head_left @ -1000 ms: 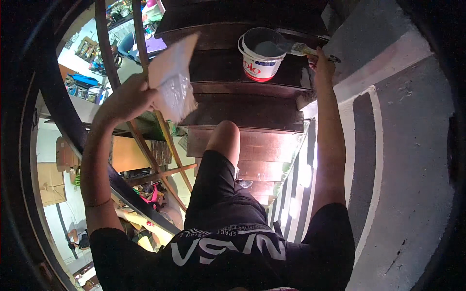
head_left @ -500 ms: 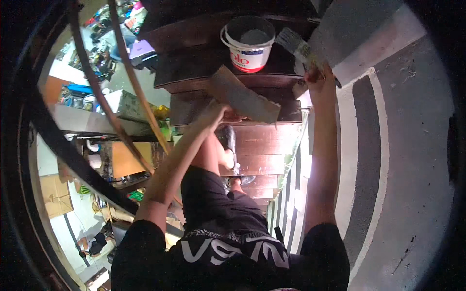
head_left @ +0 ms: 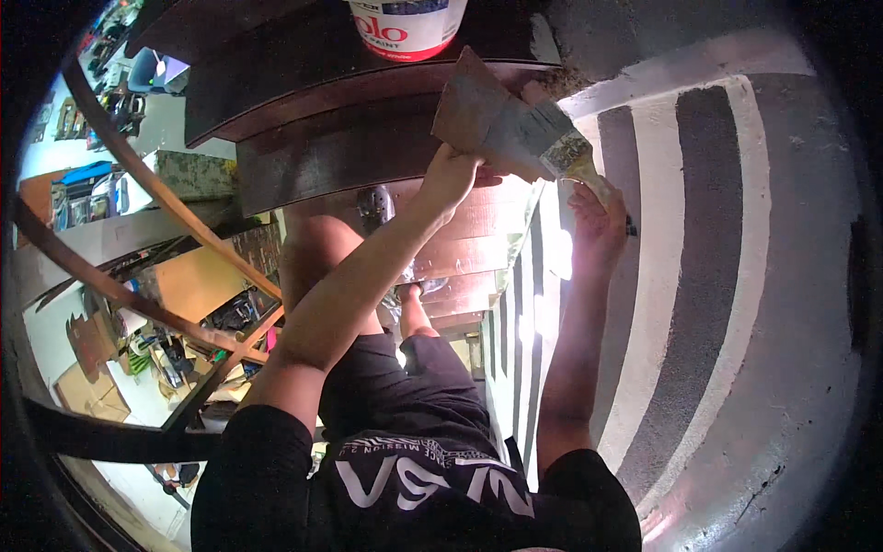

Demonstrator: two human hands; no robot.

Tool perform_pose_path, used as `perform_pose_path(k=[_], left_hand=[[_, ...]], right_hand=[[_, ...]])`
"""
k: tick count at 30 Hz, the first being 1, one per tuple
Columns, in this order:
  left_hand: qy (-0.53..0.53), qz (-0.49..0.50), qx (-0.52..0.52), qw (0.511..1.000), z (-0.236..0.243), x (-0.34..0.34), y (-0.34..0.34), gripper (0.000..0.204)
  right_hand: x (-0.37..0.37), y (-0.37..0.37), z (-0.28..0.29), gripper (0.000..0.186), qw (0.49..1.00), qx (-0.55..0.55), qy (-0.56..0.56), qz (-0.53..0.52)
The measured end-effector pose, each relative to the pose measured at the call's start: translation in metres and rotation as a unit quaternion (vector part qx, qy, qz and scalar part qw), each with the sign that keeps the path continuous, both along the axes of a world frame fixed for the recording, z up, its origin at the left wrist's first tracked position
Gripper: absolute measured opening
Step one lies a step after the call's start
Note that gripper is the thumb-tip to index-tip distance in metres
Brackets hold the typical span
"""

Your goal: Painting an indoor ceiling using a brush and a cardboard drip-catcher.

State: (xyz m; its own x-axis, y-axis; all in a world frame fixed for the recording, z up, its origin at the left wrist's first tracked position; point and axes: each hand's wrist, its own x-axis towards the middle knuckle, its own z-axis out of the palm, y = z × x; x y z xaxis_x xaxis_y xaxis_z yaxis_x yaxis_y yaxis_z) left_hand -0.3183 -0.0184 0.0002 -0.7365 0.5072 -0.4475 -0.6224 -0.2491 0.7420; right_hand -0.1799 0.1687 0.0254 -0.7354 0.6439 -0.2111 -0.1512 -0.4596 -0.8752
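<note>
My left hand is closed on the lower edge of a flat brown board with grey smears, held tilted above the stairs. A wide paintbrush is in my right hand, gripped by its handle. Its grey bristles lie over the board's right part, apparently against it; exact contact is hard to make out. Past the board, a white and red paint bucket stands on a dark step, its top cut off by the picture's edge.
Dark wooden steps climb ahead, and lower treads drop away beneath my legs. On the right runs a grey wall with a dark stripe between white bands. A curved railing borders the left, above a cluttered lower floor.
My right hand has brought the brush down from near the wall to the board. The board has turned steeper and shifted right. My view has moved, so the bucket sits higher in it.
</note>
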Motion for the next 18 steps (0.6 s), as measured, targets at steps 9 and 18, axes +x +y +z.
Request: perform_pose_path(k=[9,18], left_hand=[[0.029,-0.047,-0.05,0.997,-0.028,0.015,0.021,0.035],[0.097,0.079,-0.083,0.989,-0.062,0.027,0.022,0.025]], right_hand=[[0.037,-0.023,-0.019,0.058,0.982,-0.183,0.031,0.036],[0.023,-0.057,-0.053,0.04,0.932,-0.332,0.142,-0.015]])
